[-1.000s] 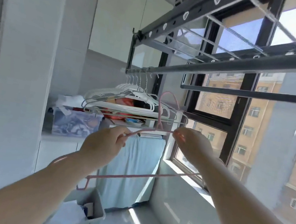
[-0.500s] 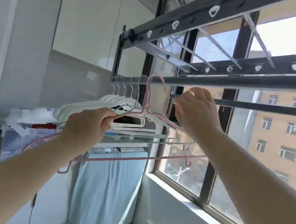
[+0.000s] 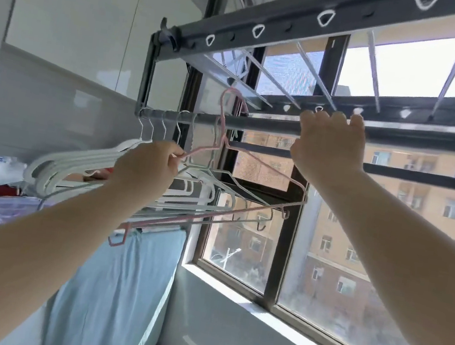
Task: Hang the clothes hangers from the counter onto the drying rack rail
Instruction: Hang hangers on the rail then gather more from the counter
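The left hand point(image 3: 146, 172) pinches the pink hanger point(image 3: 268, 166) at its near shoulder, just below the neck. The right hand point(image 3: 329, 146) is wrapped around the drying rack rail point(image 3: 262, 126). Between the hands, the pink hook rises just above the rail. White hangers point(image 3: 74, 161) hang from the rail, above and beyond the left hand.

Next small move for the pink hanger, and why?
Probably lower the left hand slightly so the pink hanger seats its hook on the rail. The hook arches just above the rail, beside the white hangers already hung; the right hand grips the rail.
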A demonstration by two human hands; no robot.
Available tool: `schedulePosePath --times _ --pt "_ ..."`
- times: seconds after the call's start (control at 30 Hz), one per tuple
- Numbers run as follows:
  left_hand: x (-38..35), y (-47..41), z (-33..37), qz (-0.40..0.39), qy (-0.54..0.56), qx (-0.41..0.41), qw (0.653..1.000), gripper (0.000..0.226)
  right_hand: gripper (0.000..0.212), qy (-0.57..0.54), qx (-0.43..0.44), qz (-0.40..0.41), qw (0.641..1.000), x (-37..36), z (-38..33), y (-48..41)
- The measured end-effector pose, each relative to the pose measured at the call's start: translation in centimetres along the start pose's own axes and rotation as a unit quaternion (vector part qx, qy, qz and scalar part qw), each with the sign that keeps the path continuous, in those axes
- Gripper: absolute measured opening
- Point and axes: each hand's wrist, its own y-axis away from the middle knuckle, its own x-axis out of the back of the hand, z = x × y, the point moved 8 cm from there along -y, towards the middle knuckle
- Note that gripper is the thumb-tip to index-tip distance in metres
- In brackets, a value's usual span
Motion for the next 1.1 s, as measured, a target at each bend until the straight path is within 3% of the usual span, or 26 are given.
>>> schedulePosePath --times 0.37,0.87,0.97,1.1 --pt "-3.9 -0.5 1.0 -0.038 -0.025 -0.035 0.998 0.024 0.034 0.007 0.004 -0.002 1.000 -0.4 0.3 0.5" --pt "-3.2 0.5 1.2 -0.064 -0.024 -0.035 0.997 0.032 0.042 0.008 -0.002 -0.014 1.000 -0.7 0.9 1.1" --pt "-1.9 0.9 1.7 -0.032 -0.014 -0.063 0.997 0.040 0.047 -0.021 0.002 0.007 1.000 -0.4 0.9 1.8" --pt "0.1 2.6 4.3 0.052 0.026 -0.161 0.985 0.035 0.047 -0.061 0.014 0.066 0.996 0.5 1.0 3.5"
